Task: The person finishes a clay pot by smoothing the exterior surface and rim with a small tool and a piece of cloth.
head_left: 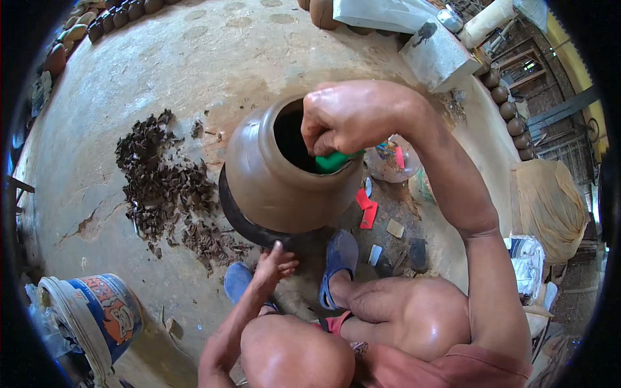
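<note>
Brown clay pot (278,174) stands mouth up, smooth, round-bellied. Dark base (240,218) lies beneath the pot. Green tool (332,163), partly hidden, is at the pot's rim.

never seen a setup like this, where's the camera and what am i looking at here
There is no machine here, just a person's two bare hands. The single picture comes from a wide fisheye camera worn on the head and looking down, so straight edges bend near the rim. The right hand holds a green piece at the mouth of a brown pot. The left hand is at the lower edge of the dark base under it. On the floor lie dark scraps to the left and red pieces to the right.
</note>
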A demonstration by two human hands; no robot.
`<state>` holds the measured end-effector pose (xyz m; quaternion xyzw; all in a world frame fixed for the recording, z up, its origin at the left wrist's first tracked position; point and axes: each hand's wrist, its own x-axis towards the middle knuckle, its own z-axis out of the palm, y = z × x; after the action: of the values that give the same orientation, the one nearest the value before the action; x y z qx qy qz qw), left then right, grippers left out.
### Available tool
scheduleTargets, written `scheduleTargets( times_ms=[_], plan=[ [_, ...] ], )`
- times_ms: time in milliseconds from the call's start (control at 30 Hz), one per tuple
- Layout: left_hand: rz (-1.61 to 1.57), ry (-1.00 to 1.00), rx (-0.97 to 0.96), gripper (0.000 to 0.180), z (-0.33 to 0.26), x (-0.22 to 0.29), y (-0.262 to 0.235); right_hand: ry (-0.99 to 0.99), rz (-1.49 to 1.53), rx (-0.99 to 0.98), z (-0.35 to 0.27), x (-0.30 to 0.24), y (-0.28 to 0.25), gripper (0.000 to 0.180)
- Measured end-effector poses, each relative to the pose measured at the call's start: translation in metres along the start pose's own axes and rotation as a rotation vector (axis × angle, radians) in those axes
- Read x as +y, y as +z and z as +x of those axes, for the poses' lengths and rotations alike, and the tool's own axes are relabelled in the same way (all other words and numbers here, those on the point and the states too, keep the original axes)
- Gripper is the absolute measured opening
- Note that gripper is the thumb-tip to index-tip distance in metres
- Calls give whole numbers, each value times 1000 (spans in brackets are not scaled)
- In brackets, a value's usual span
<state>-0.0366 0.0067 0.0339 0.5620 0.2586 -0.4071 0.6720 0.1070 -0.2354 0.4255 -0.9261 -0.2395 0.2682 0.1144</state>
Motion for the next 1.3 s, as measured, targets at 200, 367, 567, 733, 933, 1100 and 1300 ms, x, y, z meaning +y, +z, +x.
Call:
scheduleTargets(
  times_ms=[200,367,567,733,933,1100,1300],
  plan=[
    [-12,407,273,64,63,67,-49,66,-26,13,2,-8,-5,23],
    [0,8,10,82,-8,5,8,-7,68,150,6,-5,3,19],
    [-199,313,-18,77,28,64,-33,8,99,141,12,0,8,21],
    [35,-29,-162,77,-7,16,-1,60,107,183,8,-12,6,19],
    [21,81,39,89,8,40,-10,200,74,105,-1,-26,7,20],
    [41,178,276,76,18,86,8,257,166,154,-9,-16,12,19],
    [-75,454,329,64,70,80,-25,235,250,567,-15,6,22,27]
  ],
)
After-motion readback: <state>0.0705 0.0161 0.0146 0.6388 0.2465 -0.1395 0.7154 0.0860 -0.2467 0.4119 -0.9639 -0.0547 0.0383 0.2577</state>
